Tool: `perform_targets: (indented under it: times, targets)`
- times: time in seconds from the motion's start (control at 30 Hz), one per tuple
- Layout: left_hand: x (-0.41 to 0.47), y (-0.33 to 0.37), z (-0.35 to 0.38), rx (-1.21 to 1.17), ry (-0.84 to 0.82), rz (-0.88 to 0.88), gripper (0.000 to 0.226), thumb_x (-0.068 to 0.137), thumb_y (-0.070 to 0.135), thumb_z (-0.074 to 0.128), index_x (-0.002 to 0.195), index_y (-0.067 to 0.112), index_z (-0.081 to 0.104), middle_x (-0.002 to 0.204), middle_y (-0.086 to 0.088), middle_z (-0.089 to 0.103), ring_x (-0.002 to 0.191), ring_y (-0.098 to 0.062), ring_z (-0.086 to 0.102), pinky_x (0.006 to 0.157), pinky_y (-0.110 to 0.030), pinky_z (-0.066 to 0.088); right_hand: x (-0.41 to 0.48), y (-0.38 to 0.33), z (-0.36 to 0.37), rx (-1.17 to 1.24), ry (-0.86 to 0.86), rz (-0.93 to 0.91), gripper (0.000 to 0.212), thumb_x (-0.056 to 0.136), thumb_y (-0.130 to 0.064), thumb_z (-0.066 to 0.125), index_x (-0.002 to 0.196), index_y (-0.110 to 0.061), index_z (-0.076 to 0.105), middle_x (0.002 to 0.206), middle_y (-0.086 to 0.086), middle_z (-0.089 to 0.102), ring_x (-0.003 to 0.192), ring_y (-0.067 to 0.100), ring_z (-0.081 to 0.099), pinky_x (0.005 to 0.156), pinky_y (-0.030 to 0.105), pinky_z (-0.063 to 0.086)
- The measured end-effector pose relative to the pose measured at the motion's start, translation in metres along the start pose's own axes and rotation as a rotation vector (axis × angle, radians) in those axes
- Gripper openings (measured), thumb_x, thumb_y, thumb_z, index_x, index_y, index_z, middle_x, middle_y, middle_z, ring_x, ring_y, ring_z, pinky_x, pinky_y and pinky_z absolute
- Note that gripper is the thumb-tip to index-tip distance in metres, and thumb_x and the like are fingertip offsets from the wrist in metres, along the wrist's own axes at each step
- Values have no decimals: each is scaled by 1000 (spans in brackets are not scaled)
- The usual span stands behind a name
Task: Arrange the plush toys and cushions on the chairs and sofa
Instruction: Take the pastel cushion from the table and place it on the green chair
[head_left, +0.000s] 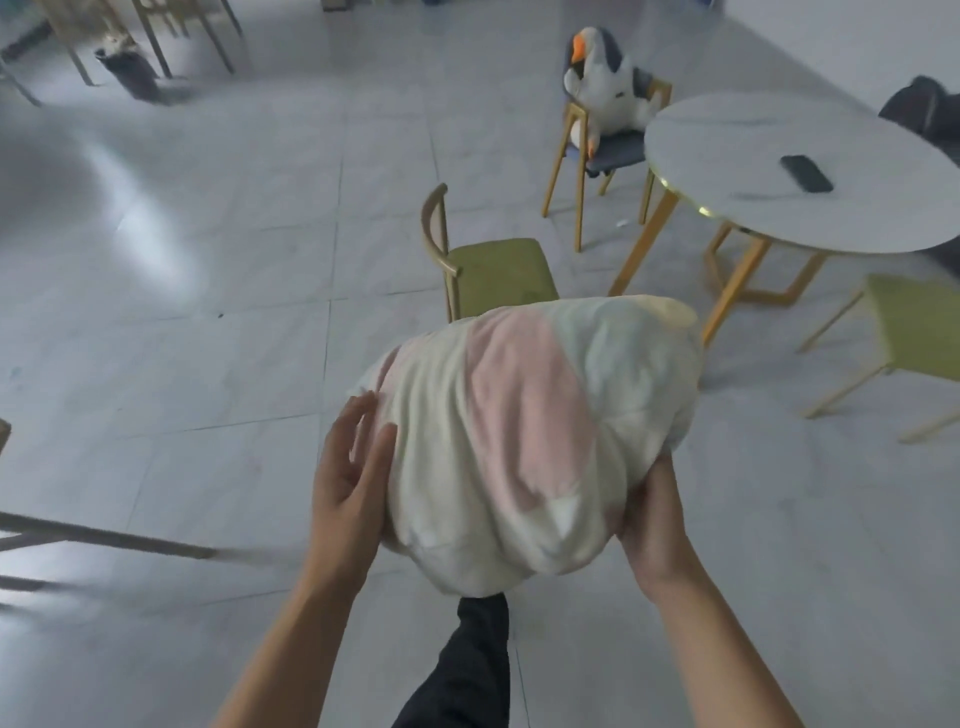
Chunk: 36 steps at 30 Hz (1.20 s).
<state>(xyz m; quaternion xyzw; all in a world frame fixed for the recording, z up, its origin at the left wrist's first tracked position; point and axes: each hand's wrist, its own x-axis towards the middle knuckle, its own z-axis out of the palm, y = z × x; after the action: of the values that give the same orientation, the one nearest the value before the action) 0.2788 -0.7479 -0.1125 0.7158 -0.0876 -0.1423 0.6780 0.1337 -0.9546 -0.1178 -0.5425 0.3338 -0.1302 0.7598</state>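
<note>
Goose plush (608, 78) is already seated on a chair; pastel cushion (524, 441) (held btwn left hand (350, 486) & right hand (654, 525)) isn't placed yet.

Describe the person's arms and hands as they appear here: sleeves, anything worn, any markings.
Both forearms are bare from the bottom edge of the picture up to the wrists; no sleeve shows. The left hand and the right hand wear no gloves, and no watch, ring or bracelet can be made out. No markings are visible. The fingers look slender, though the picture is somewhat blurred.
</note>
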Motion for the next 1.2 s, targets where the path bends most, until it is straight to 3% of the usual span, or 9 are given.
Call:
perform_targets:
  times: [0.17,0.3,0.47,0.57,0.7,0.87,0.97,1.1,1.2]
  targets:
    - [140,4,65,45,-114,85,58,87,58,59,140,34,57,155,13,48,146,-1,41,121,-47,36,131,-59,-8,4,58,-81,101,52,-100,60,134,-41,60,129,-12,73,122,9,67,99,39,49]
    - [245,40,117,129,-267,139,68,75,63,66,139,46,51,156,18,40,146,4,35,121,-40,36,227,-125,-12,-129,78,-172,101,66,-99,49,148,-40,50,140,-11,66,128,15,63,105,48,51]
    - [345,57,188,414,-446,155,118,54,61,93,154,40,34,152,21,42,143,-6,39,115,-36,39,331,-170,-22,-214,66,-255,93,78,-94,44,158,-49,29,159,-22,43,146,7,44,118,49,40]
    - [400,50,230,384,-337,48,79,73,43,89,141,48,50,121,31,64,119,-1,60,99,-30,50,400,-177,-38,-189,74,-207,97,75,-94,48,159,-49,27,161,-22,41,147,6,42,122,53,35]
    - [471,32,273,201,-177,-39,36,83,27,73,104,56,69,102,16,78,100,-6,72,91,-46,60,503,-178,-58,-222,32,-170,81,87,-81,48,159,-51,25,162,-24,37,150,6,37,123,51,32]
    - [567,22,331,8,93,-216,32,93,5,71,109,32,77,105,1,79,105,-21,74,94,-45,59,649,-183,-80,-196,10,45,94,70,-88,56,153,-55,25,144,-47,34,148,-3,33,123,41,32]
    - [621,14,355,-55,176,-296,31,95,4,67,108,31,77,106,-2,78,105,-26,74,91,-45,59,720,-178,-81,-262,-120,258,121,61,-94,55,162,-49,5,155,-27,27,150,8,29,125,45,27]
    - [692,-17,368,-92,297,-404,27,89,17,73,109,35,75,113,-4,76,113,-36,70,94,-58,57,808,-163,-56,-276,-325,310,82,82,-76,64,152,-55,26,150,-26,47,136,1,50,104,24,43]
    - [726,-56,361,-65,374,-491,26,93,19,75,104,42,73,108,1,76,110,-38,71,83,-69,57,862,-136,-30,-360,-311,238,67,91,-59,67,150,-51,36,149,-25,51,135,-7,50,111,18,40]
